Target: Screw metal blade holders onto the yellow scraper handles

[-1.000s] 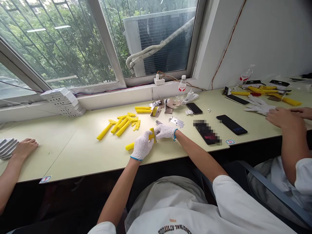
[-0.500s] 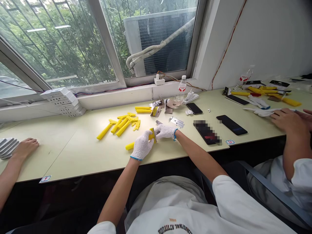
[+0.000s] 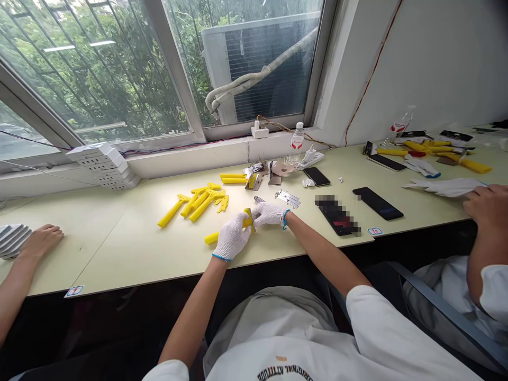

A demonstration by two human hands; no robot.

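Yellow tool point(image 3: 211, 238) — 1, in 2 gloved hands point(image 3: 230, 238) point(image 3: 270, 213).

Held tool point(image 3: 211, 238) yel.; 2 worn gloves point(image 3: 231, 237) wht w/ blue cuffs point(image 3: 221, 258); table point(image 3: 119, 248) pale yel.-grn.

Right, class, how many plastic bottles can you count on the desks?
2: one bottle beside the white power strip, the other bottle farther right, near the wall.

Facing me, a grey metal-framed window point(image 3: 174, 69) shows green foliage point(image 3: 119, 74) and a boxy white air-conditioning unit point(image 3: 218, 74); my brightly lit pale yellow-green tabletop point(image 3: 130, 227) runs below, and a plain white wall point(image 3: 436, 69) rises to my right.
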